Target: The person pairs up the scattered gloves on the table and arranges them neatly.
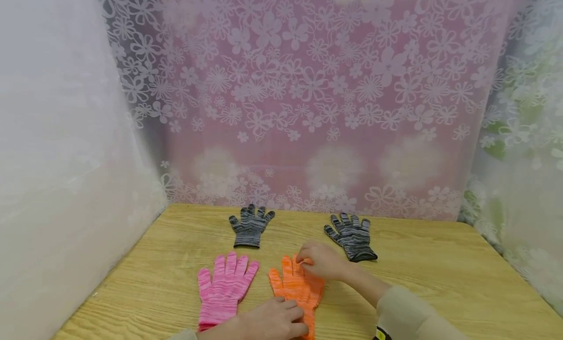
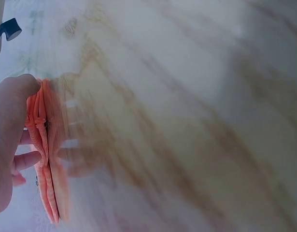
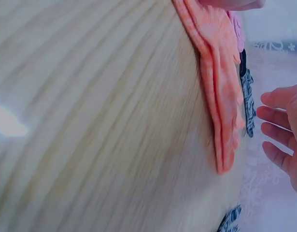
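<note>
An orange knit glove [image 1: 296, 286] lies flat on the wooden table, fingers pointing away from me. My left hand [image 1: 274, 320] rests over its cuff end, with bent fingertips touching the fabric. In the left wrist view, that hand [image 2: 6, 140] is against the glove [image 2: 42, 154], its fingers loose and spread. My right hand [image 1: 323, 262] is over the glove's finger end, with part of those fingers hidden beneath it. The right wrist view shows this hand [image 3: 286, 130] raised off the glove [image 3: 218, 87], fingers apart and gently bent. Left of the orange glove lies a pink knit glove [image 1: 226, 286].
Two grey-and-black striped gloves lie farther back, one at the left [image 1: 250, 227] and one at the right [image 1: 352, 237]. Flowered pink sheeting [image 1: 308, 110] hangs behind the wooden table [image 1: 435, 262]. A pale sheet [image 1: 75, 135] closes the left side.
</note>
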`<state>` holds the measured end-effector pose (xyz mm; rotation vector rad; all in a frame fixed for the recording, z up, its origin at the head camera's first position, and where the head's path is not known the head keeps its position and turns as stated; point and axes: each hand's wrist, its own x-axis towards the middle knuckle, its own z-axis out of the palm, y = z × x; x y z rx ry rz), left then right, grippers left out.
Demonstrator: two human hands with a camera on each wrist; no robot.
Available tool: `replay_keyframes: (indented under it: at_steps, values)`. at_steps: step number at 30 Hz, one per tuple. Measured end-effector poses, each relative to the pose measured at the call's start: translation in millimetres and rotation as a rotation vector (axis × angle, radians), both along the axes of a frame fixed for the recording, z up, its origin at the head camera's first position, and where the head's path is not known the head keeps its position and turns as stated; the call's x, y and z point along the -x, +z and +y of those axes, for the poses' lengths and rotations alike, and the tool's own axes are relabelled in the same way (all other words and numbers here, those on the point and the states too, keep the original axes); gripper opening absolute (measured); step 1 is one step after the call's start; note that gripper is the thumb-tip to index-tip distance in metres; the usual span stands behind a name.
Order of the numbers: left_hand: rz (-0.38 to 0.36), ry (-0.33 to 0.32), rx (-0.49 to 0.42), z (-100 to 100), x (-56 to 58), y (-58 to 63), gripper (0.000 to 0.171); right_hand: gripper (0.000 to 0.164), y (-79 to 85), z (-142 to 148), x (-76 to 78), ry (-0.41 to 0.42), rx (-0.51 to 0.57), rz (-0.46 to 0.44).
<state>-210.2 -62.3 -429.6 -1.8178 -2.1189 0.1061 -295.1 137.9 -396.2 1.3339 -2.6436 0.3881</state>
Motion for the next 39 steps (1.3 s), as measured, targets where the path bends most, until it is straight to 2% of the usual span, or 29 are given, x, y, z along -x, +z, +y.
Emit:
replay_keyframes:
  at_steps: [9,15,18,21,27,29,35,39]
  values:
    - [0.013,0.017,0.046,-1,-0.5,3.0,0.024,0.008,-10.0,19,-12.1,0.106,-0.106,0.02]
    - [-0.026,0.018,0.048,0,-0.6,4.5,0.025,0.009,-13.5,21,-19.6,0.105,-0.126,0.062]
    - [-0.02,0.018,0.034,0,-0.6,5.1,0.022,0.008,-13.1,21,-20.4,0.103,-0.103,0.053]
    - [0.002,0.015,0.015,1,-0.9,4.7,0.019,0.008,-11.0,24,-19.5,0.065,-0.065,0.036]
    - [0.009,0.01,0.015,1,-1.6,3.6,0.02,0.007,-4.1,31,-18.6,-0.101,-0.029,0.06]
    - [-0.006,0.012,0.029,1,-1.6,4.0,0.022,0.006,-2.3,32,-19.9,-0.109,-0.035,0.03]
    - [-0.033,0.016,0.042,1,-1.7,6.0,0.025,0.008,0.1,25,-27.4,-0.017,-0.084,-0.098]
    - [-0.03,0.023,0.041,0,-1.8,6.2,0.023,0.013,-2.1,22,-31.5,-0.016,-0.138,-0.153]
